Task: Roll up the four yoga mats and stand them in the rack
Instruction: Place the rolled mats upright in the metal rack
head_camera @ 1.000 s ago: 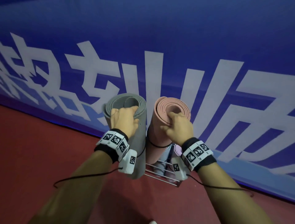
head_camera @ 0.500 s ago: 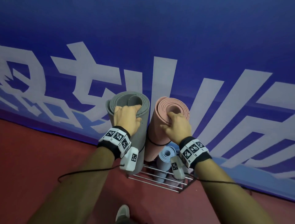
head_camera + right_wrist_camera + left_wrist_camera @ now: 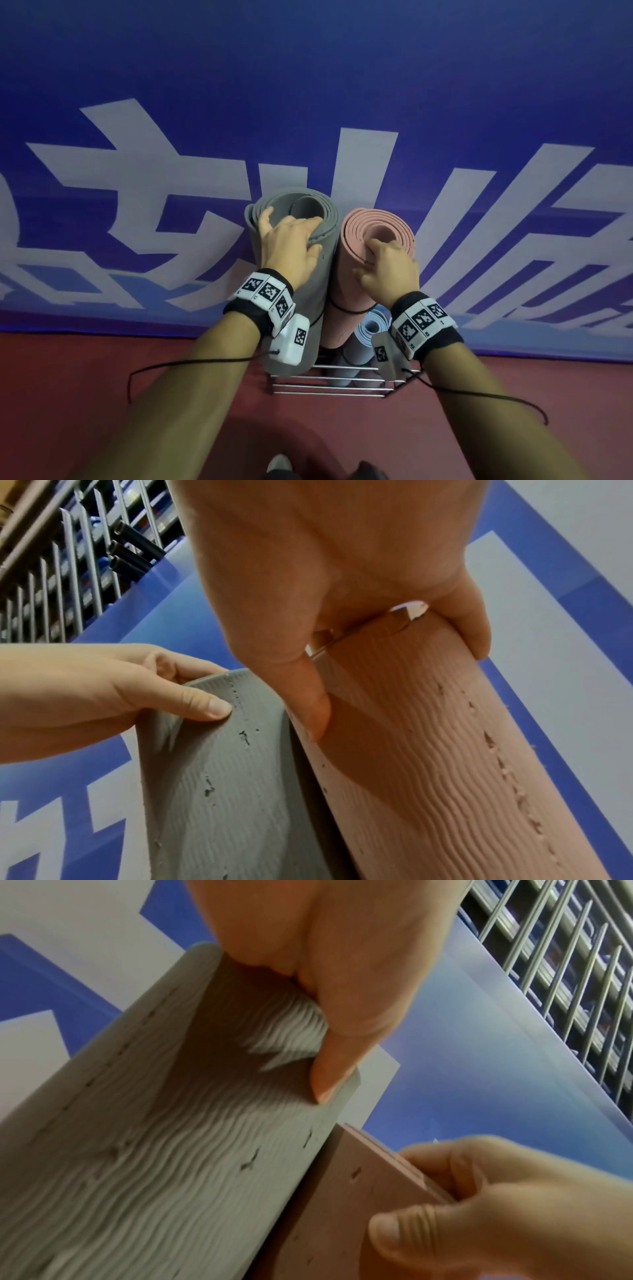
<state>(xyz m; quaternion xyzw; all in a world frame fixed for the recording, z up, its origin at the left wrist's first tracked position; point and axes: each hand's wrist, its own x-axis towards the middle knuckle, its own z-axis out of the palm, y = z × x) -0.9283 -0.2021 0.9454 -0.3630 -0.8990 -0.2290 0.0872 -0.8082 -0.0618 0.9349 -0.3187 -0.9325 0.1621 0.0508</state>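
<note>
A rolled grey mat (image 3: 308, 274) and a rolled pink mat (image 3: 346, 291) stand upright side by side in a low wire rack (image 3: 329, 385) against the wall. My left hand (image 3: 291, 245) grips the grey mat's top rim, fingers over the edge and thumb on the outside (image 3: 329, 1069). My right hand (image 3: 387, 267) grips the pink mat's top rim (image 3: 394, 620) the same way. A shorter light-blue rolled mat (image 3: 368, 334) stands in the rack behind the pink one. A black band circles the pink mat.
A blue banner with large white characters (image 3: 308, 120) covers the wall right behind the rack. The floor (image 3: 68, 394) is dark red. Thin black cables trail from both wrist cameras. A shoe tip (image 3: 279, 466) shows at the bottom edge.
The view has tilted down, showing more of the rack and the floor. Both hands keep their hold on the mat tops; the left fingers have shifted slightly along the grey rim.
</note>
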